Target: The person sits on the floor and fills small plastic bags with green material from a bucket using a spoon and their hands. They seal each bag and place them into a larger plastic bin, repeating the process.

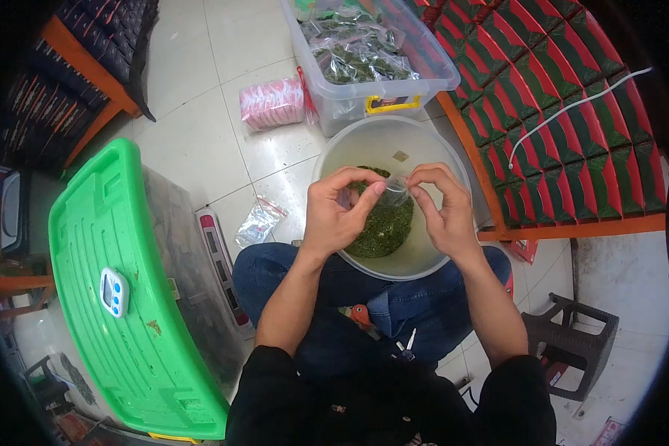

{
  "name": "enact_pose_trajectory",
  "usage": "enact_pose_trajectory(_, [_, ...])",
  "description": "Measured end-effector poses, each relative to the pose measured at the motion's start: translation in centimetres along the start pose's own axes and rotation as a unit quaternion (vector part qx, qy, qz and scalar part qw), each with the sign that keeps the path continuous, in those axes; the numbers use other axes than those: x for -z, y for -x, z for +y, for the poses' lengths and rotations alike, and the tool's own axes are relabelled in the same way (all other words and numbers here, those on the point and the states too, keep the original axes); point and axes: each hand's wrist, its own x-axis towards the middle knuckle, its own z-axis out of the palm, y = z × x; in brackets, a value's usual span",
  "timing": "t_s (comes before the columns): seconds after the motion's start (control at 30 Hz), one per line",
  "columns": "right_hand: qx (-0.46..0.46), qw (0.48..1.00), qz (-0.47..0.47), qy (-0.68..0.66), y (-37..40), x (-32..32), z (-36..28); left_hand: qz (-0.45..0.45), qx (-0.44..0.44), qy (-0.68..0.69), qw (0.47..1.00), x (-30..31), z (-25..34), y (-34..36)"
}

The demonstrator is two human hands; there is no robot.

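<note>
A small clear plastic bag (395, 195) is stretched between my two hands above a round whitish tub (432, 241). My left hand (336, 212) pinches one side of it between thumb and forefinger. On the other side, the thumb and fingers of my right hand (444, 208) grip its edge. Chopped dry green leaves (383, 232) lie heaped in the tub below, partly hidden by the bag and my left hand. The tub rests against my crossed legs (275, 279). A small brownish square piece (401, 156) shows at the tub's far inner wall.
Beyond the tub stands a clear bin (334, 93) full of filled bags (360, 52). A pink-and-white pack (272, 103) and loose clear bags (262, 221) lie on the tiles. Left is a green-lidded box (149, 334) with a timer (114, 292); right, racked red-green packets (557, 126) and a dark stool (572, 334).
</note>
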Motion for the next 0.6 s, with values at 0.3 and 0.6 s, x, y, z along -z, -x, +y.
enact_pose_trajectory(0.3, [-0.152,0.952,0.097,-0.248,0.7,-1.1,-0.3,0.027,0.181,0.148,0.972,-1.2,0.4,0.4])
enact_pose_trajectory(0.6, [-0.186,0.963,-0.032,-0.192,-0.1,-0.9,0.9,-0.058,0.169,0.073,0.981,-0.8,-0.4,0.3])
